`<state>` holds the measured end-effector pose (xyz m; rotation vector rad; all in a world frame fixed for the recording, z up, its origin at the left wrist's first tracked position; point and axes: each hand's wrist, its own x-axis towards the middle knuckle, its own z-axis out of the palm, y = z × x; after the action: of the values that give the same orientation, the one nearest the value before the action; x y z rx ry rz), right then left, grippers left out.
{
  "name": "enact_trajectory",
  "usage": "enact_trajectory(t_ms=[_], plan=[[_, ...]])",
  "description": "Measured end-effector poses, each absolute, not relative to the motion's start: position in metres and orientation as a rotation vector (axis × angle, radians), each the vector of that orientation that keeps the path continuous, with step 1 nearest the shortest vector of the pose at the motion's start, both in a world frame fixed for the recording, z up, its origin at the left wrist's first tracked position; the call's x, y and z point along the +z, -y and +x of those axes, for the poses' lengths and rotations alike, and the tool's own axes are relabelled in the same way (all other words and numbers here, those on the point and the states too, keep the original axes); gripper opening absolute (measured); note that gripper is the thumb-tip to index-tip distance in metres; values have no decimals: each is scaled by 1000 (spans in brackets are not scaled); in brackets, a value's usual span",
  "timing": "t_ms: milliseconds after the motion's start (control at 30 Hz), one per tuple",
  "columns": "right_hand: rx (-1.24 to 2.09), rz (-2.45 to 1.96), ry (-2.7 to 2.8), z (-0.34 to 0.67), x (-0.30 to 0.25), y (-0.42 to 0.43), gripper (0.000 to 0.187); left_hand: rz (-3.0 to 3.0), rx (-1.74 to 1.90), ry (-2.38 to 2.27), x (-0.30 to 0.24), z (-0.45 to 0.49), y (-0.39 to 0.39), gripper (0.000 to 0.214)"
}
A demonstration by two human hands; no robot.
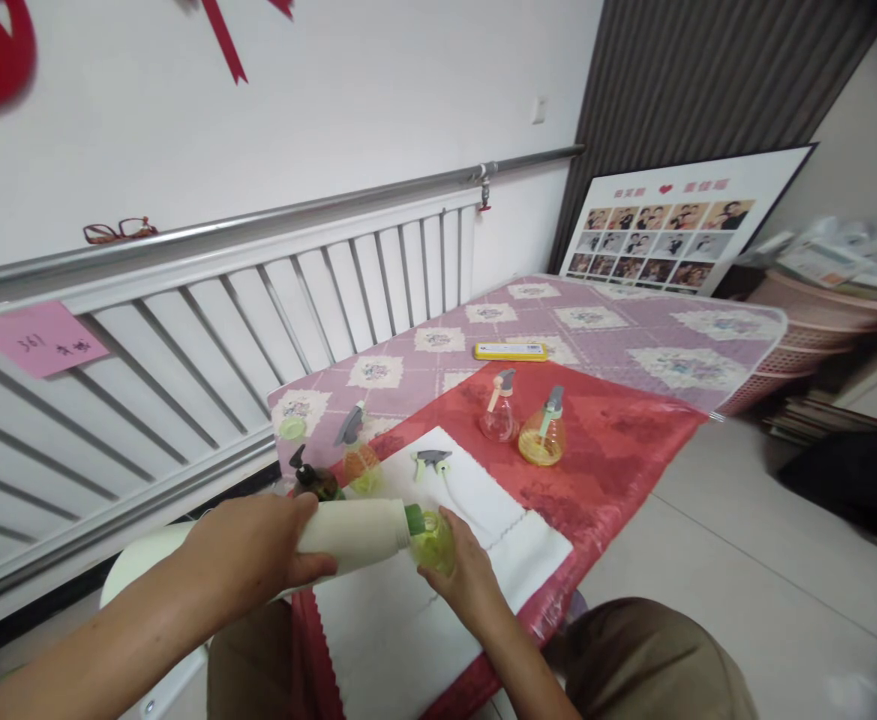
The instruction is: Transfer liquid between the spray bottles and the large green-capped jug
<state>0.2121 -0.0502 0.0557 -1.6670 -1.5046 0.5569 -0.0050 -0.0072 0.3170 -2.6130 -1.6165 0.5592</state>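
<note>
My left hand (250,550) is closed around a pale green bottle (355,530), tipped almost level, its green mouth (415,519) at the small spray bottle's opening. That small, see-through yellow-green spray bottle (435,545) sits in the closed fingers of my right hand (468,585), above a white cloth (378,640). I cannot make out any liquid passing between the two. A grey and green trigger spray head (432,462) with a thin tube lies on the cloth. Left of it are an orange-yellow spray bottle (361,465) and a dark pump bottle (318,482).
A clear spray bottle (498,420) and one with yellow liquid (542,440) stand on the red cloth (610,440). Behind them lies a yellow flat case (511,351). A white radiator (318,300) runs along the left. Pink baskets (805,320) stand at right.
</note>
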Motion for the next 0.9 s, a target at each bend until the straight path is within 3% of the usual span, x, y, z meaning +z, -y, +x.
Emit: enact_trajectory(t_ms=[900], plan=[[552, -1660, 1507, 212, 54, 50, 80, -2609, 617, 1637, 321, -1, 7, 40]])
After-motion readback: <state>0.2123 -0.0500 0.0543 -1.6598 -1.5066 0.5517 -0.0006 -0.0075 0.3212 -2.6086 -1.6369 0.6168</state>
